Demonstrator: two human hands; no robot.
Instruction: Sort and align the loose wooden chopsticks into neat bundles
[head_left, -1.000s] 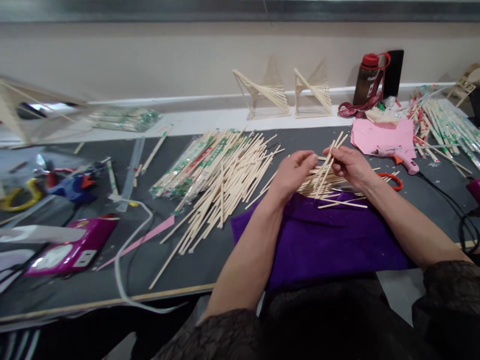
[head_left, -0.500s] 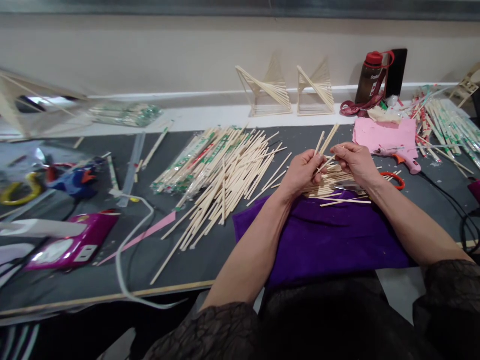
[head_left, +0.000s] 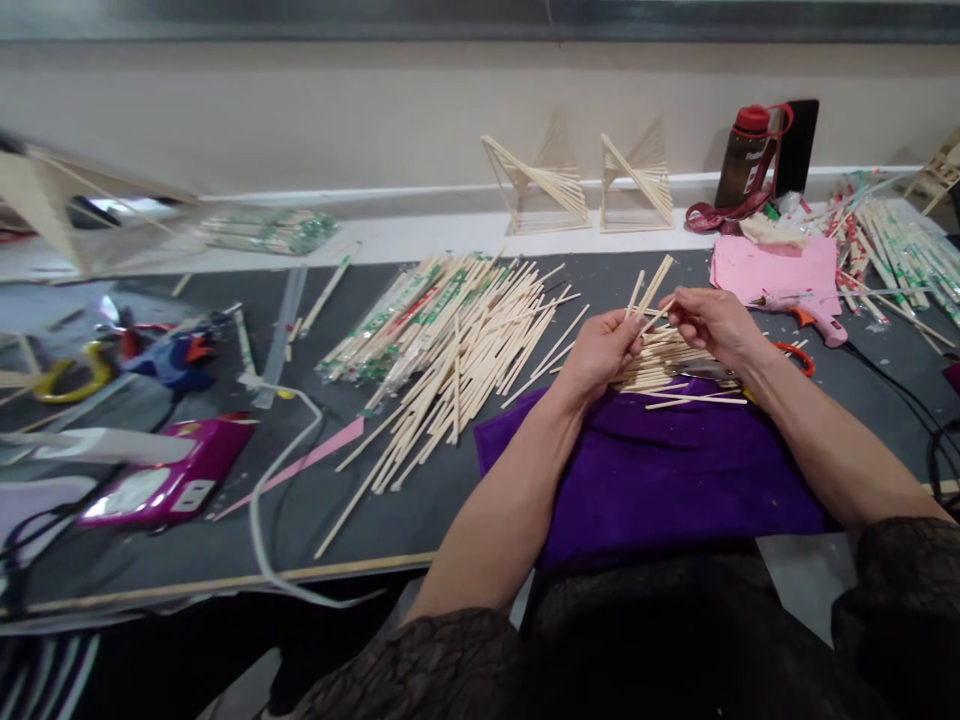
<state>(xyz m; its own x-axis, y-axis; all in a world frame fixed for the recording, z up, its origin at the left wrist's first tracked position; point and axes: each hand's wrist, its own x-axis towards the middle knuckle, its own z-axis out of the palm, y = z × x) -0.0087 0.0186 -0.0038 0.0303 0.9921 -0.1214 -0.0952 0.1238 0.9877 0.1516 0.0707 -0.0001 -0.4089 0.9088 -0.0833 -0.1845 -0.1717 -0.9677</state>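
Observation:
My left hand (head_left: 609,350) is closed on several thin wooden sticks (head_left: 657,283) that point up and away from me. Just to its right, my right hand (head_left: 705,318) has its fingertips pinched at the end of a stick. Under both hands lies a small pile of sticks (head_left: 651,370), with scissors partly hidden at its right. A folded purple cloth (head_left: 675,480) is spread in front of me, beneath my forearms. A larger heap of loose sticks (head_left: 457,370) lies to the left, beside wrapped ones (head_left: 397,310).
Two stick frames (head_left: 551,190) stand against the wall. At right are a pink glue gun (head_left: 814,315) with a cord, pink paper (head_left: 772,268) and a bottle (head_left: 742,160). At left are a magenta device (head_left: 172,475), a white cable (head_left: 259,530) and yellow-handled scissors (head_left: 97,375).
The view has shifted slightly, so things on the table appear a little further right. My right hand has tilted somewhat, and the sticks in my left hand have changed angle slightly.

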